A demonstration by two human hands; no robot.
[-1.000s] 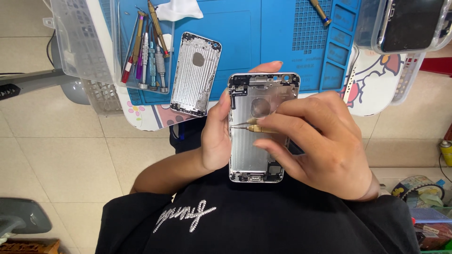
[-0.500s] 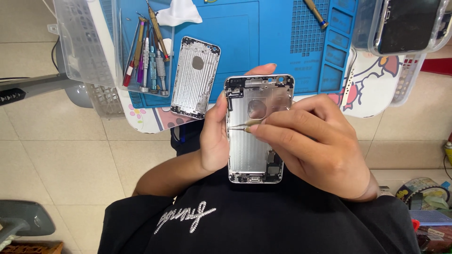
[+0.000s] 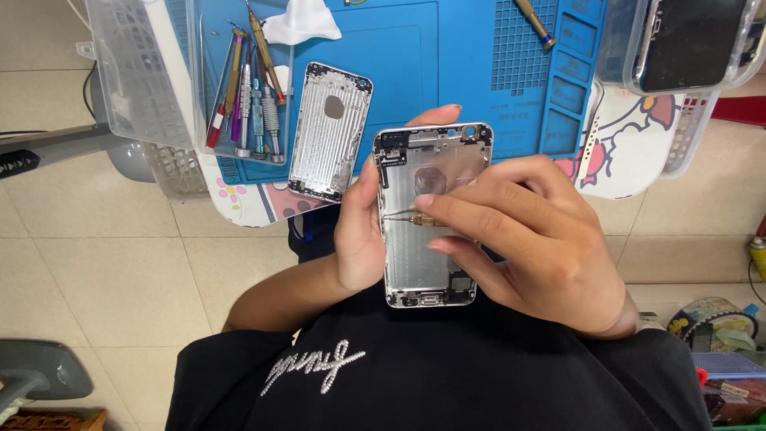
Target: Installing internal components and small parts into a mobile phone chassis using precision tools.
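My left hand (image 3: 357, 231) grips a silver phone housing (image 3: 423, 263) by its left edge, inner side up, held over my lap. My right hand (image 3: 535, 239) lies across the housing and pinches gold tweezers (image 3: 407, 217), whose tips point at the housing's left inner wall. A second silver phone housing (image 3: 329, 132) rests on the blue work mat (image 3: 447, 56) just above my left hand. Part of the held housing is hidden under my right hand.
A row of screwdrivers (image 3: 251, 96) sits at the mat's left, with a white cloth (image 3: 299, 24) above. A clear plastic tray (image 3: 136, 72) stands at left. A dark phone screen in a clear box (image 3: 686, 40) is at top right. Tape rolls (image 3: 710, 319) lie on the floor, right.
The held housing and both hands shifted slightly left and down in view. The tweezers stay at the housing's left side.
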